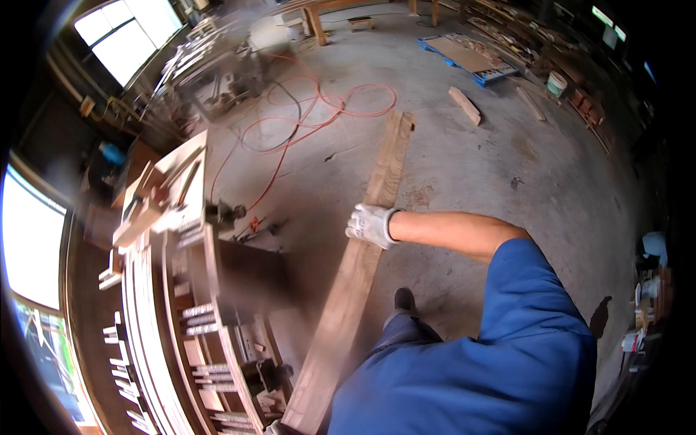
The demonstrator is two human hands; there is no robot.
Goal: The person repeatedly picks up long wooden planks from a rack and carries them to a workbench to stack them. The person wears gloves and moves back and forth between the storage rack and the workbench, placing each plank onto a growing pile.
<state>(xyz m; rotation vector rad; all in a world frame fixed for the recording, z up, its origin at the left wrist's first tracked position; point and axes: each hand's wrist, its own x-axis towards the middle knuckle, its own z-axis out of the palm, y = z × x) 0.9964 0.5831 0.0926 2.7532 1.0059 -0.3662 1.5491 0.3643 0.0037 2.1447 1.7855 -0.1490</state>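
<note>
A long wooden plank [339, 308] runs aslant from the lower edge up to the middle of the view, held above the floor beside my body. My right hand [371, 225], in a pale work glove, is closed over the plank a little beyond its middle, with the fingers wrapped round its left edge. At the plank's near end, a small bit of my gloved left hand [275, 428] shows at the lower edge of the view. It lies against the plank's side, and its fingers are hidden.
On my left stands a clamping rack [210, 290] with long strips; a light board [185, 177] bearing tools lies at its far end. An orange hose [341, 105] coils across the floor. Offcuts [464, 106] and a blue pallet [467, 58] lie far right.
</note>
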